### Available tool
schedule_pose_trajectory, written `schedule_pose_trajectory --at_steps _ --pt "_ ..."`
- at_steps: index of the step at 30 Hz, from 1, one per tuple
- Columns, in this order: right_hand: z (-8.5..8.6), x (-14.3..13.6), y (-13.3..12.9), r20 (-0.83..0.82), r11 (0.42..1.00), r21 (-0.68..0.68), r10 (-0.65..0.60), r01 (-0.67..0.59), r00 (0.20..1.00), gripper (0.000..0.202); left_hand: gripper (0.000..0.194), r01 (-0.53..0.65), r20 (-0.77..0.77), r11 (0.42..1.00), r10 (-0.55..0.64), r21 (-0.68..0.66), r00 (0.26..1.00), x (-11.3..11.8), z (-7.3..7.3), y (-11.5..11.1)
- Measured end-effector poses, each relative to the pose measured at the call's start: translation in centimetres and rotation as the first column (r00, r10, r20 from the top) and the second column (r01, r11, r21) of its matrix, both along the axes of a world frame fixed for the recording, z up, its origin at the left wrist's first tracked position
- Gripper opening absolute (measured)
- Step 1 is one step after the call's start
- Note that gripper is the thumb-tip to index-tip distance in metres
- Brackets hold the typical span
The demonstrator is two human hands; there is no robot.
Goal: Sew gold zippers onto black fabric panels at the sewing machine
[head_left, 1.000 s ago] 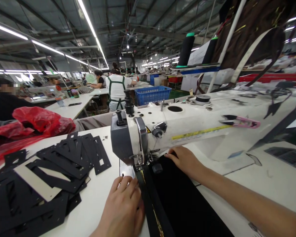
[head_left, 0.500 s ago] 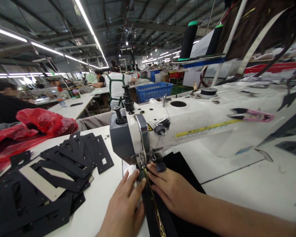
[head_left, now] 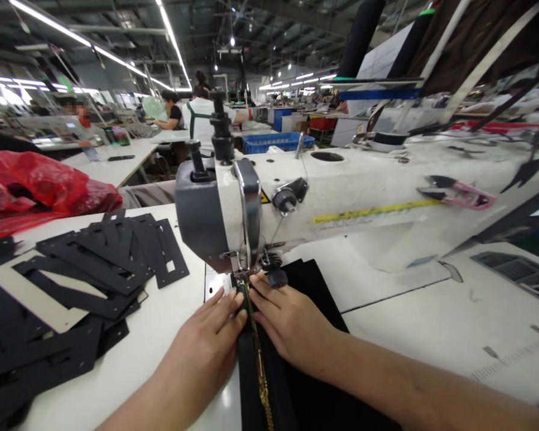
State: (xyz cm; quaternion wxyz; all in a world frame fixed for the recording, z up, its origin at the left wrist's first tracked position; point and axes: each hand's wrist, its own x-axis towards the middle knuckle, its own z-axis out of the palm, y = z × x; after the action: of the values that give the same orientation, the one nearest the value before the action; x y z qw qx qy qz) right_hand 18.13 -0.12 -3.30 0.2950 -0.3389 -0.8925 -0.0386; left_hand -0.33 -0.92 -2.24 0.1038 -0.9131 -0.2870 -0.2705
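A long zipper (head_left: pixel 261 377) with gold teeth on black tape runs from the lower edge up to the presser foot (head_left: pixel 241 275) of a white sewing machine (head_left: pixel 368 179). My left hand (head_left: pixel 202 338) lies on the left side of the zipper, fingers stretched out, tips close to the foot. Across the teeth, my right hand (head_left: pixel 294 326) rests flat with extended fingers on the right-hand tape and black fabric (head_left: pixel 312 293). Its fingertips are just right of the foot. The needle point cannot be made out.
Black cut frames (head_left: pixel 85 263) and a cream one (head_left: pixel 31 293) lie heaped at left, beside red plastic (head_left: pixel 49 185). Pink-handled thread snips (head_left: pixel 469 194) and a yellow tape measure (head_left: pixel 377 211) are on the machine arm. Other people work beyond, near a blue basket (head_left: pixel 278 142).
The view has shifted, so machine and hands appear further left and slightly higher. Both hands keep the same flat placement beside the zipper at the presser foot.
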Motion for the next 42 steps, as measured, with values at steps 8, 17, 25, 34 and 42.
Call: schedule_pose_trajectory --at_steps 8,17,25,34,42 --pt "0.2 -0.1 0.0 -0.01 0.999 0.023 0.033 -0.033 0.999 0.036 0.032 -0.039 -0.009 0.991 0.038 -0.128 0.999 0.2 0.2 -0.3" --pt "0.1 -0.4 1.3 -0.103 0.99 -0.122 0.052 -0.064 0.993 0.029 0.032 -0.064 -0.013 0.983 0.063 -0.171 0.998 0.1 -0.1 0.4" --pt "0.9 0.6 -0.7 -0.11 0.974 -0.218 0.031 -0.055 0.993 0.026 0.034 -0.106 -0.015 0.977 0.105 -0.186 0.994 0.0 0.0 -0.6" --pt "2.8 0.6 -4.0 -0.108 0.94 -0.321 0.089 -0.12 0.99 0.025 0.032 -0.051 0.037 0.983 0.058 -0.178 0.998 0.2 0.5 -4.6" --pt "1.3 2.3 -8.0 -0.109 0.996 -0.084 0.026 -0.035 0.994 0.024 0.034 0.022 -0.015 0.985 -0.025 -0.171 1.0 0.1 0.1 -7.1"
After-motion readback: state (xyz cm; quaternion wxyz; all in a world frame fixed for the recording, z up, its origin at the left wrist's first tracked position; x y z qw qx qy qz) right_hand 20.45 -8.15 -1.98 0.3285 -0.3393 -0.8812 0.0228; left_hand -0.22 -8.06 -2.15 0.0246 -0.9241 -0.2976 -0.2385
